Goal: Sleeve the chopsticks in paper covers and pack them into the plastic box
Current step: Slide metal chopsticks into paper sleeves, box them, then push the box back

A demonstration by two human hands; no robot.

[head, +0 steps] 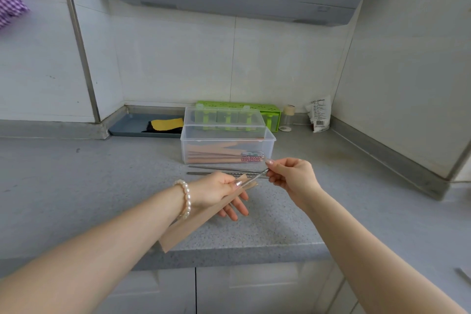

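Both hands (219,187) (293,176) pinch chopsticks (256,177) into paper cover (193,222).

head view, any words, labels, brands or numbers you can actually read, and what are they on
None can be read.
White packet at the back right: printed lines and a barcode, too small and blurred.
Range hood: faint mark, illegible.
Sleeved chopsticks in the plastic box: dotted pattern only, no text.

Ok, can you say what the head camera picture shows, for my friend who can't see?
A person's right hand slides metal chopsticks into a brown paper cover held by the left hand. Behind, an open clear plastic box on the grey counter holds sleeved chopsticks; two bare ones lie before it.
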